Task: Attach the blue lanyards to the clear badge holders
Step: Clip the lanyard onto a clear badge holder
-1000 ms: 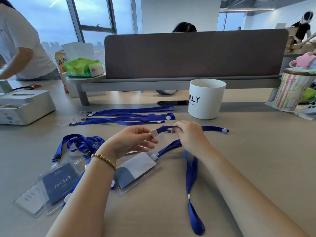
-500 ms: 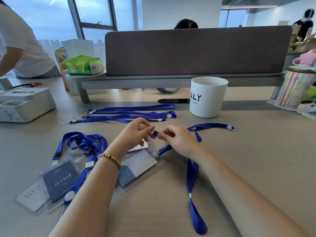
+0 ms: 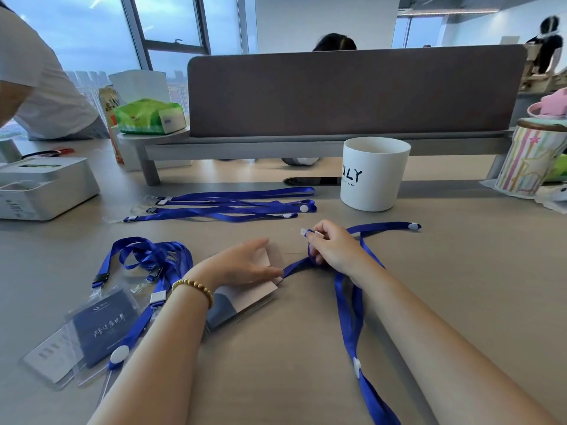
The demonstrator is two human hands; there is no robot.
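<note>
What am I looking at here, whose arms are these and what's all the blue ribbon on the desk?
The camera is worn on a person's head and looks down at their own arms. No machine is involved. The right hand pinches the clip end of a blue lanyard. The left hand rests with straight fingers on a clear badge holder lying on the desk. More lanyards lie behind, finished badges sit at the left, and a white cup stands behind the hands.

glossy clear plastic badge holder (image 3: 245, 305), satin cloth lanyard (image 3: 349, 314)
</note>
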